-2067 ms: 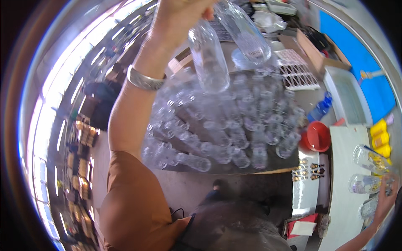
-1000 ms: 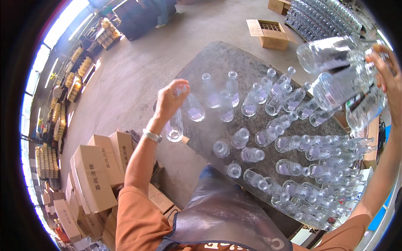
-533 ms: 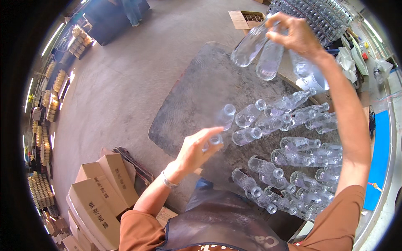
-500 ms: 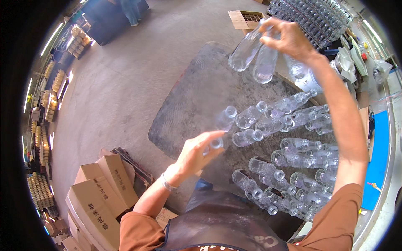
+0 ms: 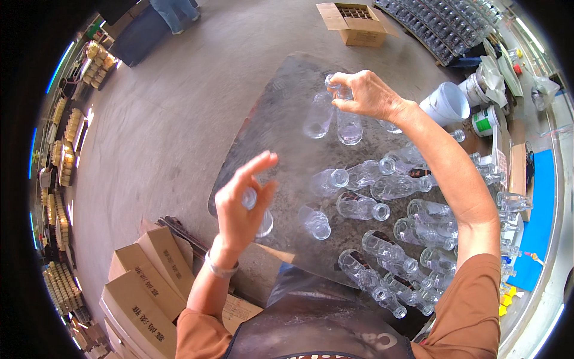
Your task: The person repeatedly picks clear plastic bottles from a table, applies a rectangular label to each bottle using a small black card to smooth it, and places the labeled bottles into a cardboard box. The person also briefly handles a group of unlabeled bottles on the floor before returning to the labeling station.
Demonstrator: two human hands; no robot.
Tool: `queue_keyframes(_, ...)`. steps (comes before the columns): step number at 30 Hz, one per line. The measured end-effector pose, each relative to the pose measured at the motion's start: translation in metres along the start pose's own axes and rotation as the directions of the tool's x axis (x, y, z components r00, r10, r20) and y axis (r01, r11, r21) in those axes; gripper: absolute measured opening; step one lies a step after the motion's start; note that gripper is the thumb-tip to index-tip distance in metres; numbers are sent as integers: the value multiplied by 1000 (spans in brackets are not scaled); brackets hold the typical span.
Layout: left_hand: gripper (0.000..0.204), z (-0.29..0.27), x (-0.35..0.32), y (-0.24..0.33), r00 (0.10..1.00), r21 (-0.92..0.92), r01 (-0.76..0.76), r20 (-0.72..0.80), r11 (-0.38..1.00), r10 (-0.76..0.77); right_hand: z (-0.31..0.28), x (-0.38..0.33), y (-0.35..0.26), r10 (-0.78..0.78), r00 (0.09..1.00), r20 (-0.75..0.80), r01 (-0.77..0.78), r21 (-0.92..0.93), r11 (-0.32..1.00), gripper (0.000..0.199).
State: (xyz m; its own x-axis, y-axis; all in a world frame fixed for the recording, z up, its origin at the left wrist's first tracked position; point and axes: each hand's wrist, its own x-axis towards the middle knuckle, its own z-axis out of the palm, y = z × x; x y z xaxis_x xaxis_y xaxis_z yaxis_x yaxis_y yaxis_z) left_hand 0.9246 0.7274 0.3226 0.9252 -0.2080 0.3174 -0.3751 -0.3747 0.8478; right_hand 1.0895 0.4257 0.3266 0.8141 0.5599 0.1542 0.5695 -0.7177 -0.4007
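Observation:
My right hand (image 5: pixel 365 96) is closed round the necks of clear glass bottles, over the far part of the dark table mat (image 5: pixel 272 113). Two of them hang below the fingers, one glass bottle (image 5: pixel 350 128) beside another bottle (image 5: pixel 318 116). A further bottle base (image 5: pixel 391 126) shows under the wrist. My left hand (image 5: pixel 236 206), blurred, is at the mat's left edge. Its index finger and thumb are apart, while a glass bottle (image 5: pixel 265 225) sits in its grasp, mostly hidden by the hand. Nearest to it on the mat is an upright bottle (image 5: pixel 315 221).
Several clear bottles (image 5: pixel 388 254) crowd the table's right side. Flattened brown cartons (image 5: pixel 143 299) lean at the lower left. Past the table are an open divided carton (image 5: pixel 363 37), a white bucket (image 5: pixel 445 105) and racked bottles (image 5: pixel 430 30). A person's legs (image 5: pixel 173 13) show far left.
My right hand has come down and nearer with its bottles, lowering them toward the mat. My left hand has moved left, away from the standing bottles, with a bottle in it.

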Motion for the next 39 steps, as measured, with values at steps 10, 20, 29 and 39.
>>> queue_keyframes(10, 47, 61, 112, -55, 994, 23, -83, -65, 996, 84, -2, -2, -12, -10, 999, -30, 11, 35, 999, 51)
queue_keyframes(20, 71, 62, 167, -36, 912, 89, -176, 390, 980, 129, -1, -22, -9, 30, 987, -157, -10, 124, 992, 74)
queue_keyframes(29, 60, 55, 166, -29, 904, 195, -81, 427, 978, -10, 1, -37, -5, 138, 981, -137, -108, 207, 972, 71)
queue_keyframes(39, 60, 55, 167, -34, 910, 171, -9, 409, 985, -63, -3, -48, 9, 469, 829, -306, -223, 586, 779, 77)
